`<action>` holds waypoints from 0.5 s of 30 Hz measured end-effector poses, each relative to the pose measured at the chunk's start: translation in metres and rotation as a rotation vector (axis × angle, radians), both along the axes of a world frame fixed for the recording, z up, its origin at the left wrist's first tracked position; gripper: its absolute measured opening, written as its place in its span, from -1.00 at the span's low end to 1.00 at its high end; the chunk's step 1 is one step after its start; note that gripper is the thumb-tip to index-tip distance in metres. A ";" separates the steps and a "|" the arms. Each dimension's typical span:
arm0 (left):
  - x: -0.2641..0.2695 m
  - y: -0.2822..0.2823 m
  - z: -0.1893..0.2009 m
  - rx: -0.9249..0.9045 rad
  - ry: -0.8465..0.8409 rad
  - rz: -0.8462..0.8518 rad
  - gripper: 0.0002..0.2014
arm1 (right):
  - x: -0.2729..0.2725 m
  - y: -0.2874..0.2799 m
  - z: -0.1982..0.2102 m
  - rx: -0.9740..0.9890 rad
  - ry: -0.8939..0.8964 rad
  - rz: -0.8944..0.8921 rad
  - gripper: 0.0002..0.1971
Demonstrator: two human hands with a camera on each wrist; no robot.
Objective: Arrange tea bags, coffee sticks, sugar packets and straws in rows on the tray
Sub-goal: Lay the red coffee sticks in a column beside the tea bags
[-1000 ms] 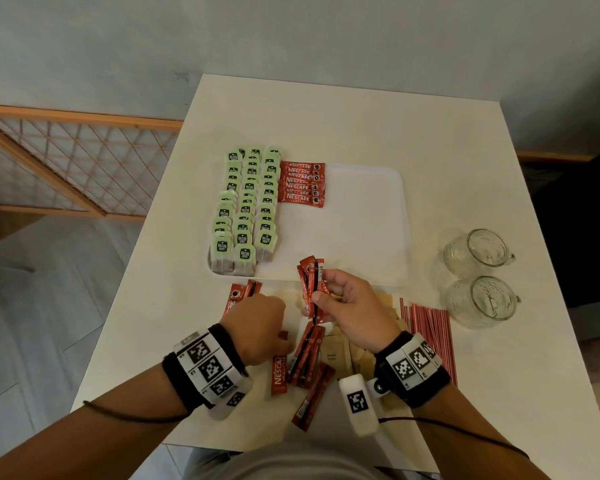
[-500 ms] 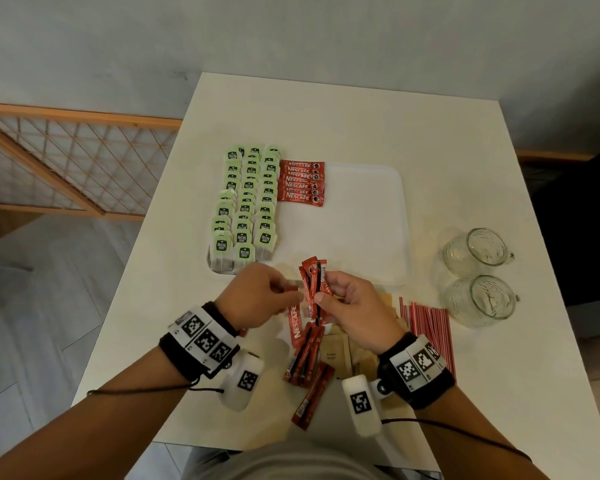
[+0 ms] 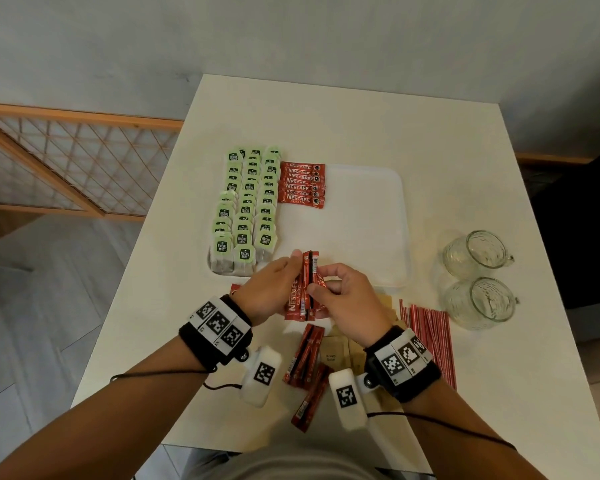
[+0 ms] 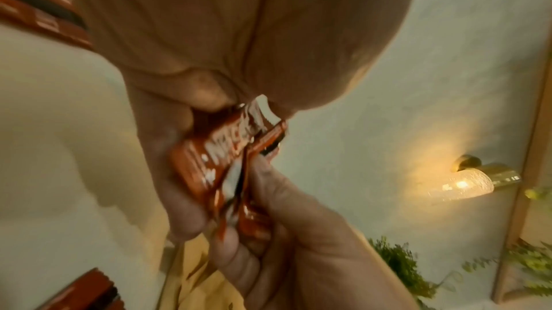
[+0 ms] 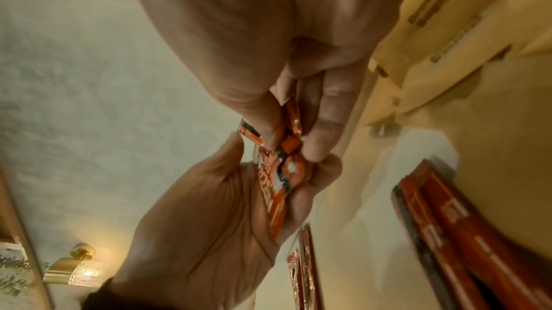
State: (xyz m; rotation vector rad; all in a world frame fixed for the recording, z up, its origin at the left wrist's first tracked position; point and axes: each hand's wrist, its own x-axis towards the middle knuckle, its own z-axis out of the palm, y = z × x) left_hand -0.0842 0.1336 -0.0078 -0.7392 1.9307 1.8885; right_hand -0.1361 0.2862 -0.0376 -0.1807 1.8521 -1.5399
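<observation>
Coffee sticks (image 3: pixel 303 287), a small bundle standing upright, long axis pointing away from the wrists, are pinched between left hand (image 3: pixel 269 292) and right hand (image 3: pixel 345 297), with the tray (image 3: pixel 368 220) just beyond the fingertips.

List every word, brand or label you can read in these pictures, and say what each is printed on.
"NESCAFE CLASSIC": coffee sticks on the tray.
"NESCAFE CLASSIC": the bunch of coffee sticks held by the left hand and right hand.
Tea bag tags: too small to read.
Brown packet: too small to read.
</observation>
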 end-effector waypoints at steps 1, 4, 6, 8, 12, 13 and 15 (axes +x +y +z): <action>-0.001 0.002 0.001 -0.023 0.021 -0.018 -0.44 | 0.000 -0.002 0.001 0.002 0.001 -0.002 -0.83; -0.005 0.007 0.002 -0.069 0.057 -0.039 -0.57 | -0.001 -0.006 0.005 -0.008 0.021 0.007 -0.85; -0.006 0.006 0.001 -0.086 0.078 -0.057 -0.64 | -0.001 -0.007 0.007 -0.015 0.040 0.009 -0.85; -0.006 0.003 0.003 -0.102 0.109 -0.081 -0.74 | -0.002 -0.007 0.008 -0.014 0.049 0.023 -0.84; -0.007 -0.003 0.009 -0.242 0.131 -0.026 -0.68 | -0.006 -0.005 0.010 -0.009 0.051 0.054 -0.85; -0.007 -0.006 0.010 -0.273 0.148 -0.019 -0.68 | -0.007 -0.005 0.010 0.001 0.062 0.063 -0.89; -0.008 -0.010 0.014 -0.305 0.190 -0.055 -0.70 | -0.008 -0.005 0.010 0.030 0.125 0.073 -0.96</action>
